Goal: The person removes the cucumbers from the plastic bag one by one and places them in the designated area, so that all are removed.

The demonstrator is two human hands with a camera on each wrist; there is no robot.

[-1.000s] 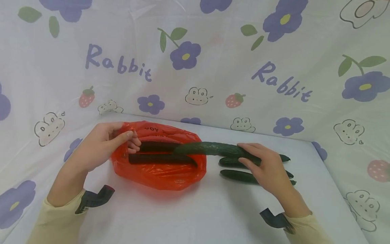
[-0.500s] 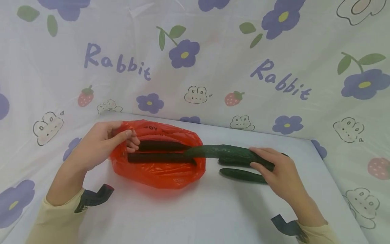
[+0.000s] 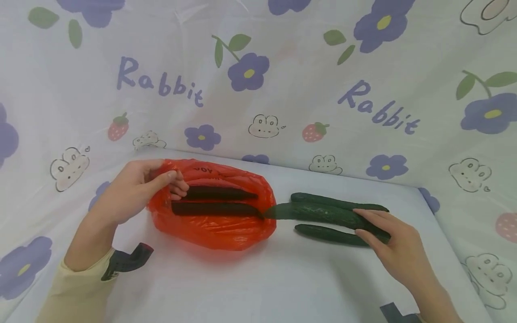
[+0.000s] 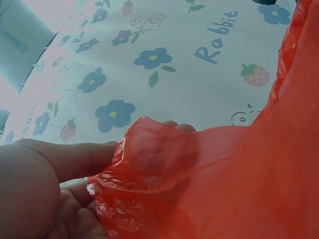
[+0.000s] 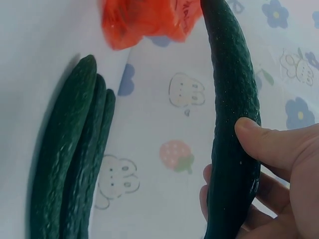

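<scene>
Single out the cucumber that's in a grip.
The cucumber in the right hand, its free end overlapping the red bag in the head view. Three other cucumbers outside the bag lie on the white table, unheld.

Blocked leftward of the right grip by the red bag, below by resting cucumbers; passable to its near left, over tabletop.

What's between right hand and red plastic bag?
Head view: the long green cucumber the right hand grips, its tip overlapping the red plastic bag; other cucumbers show either side.
</scene>
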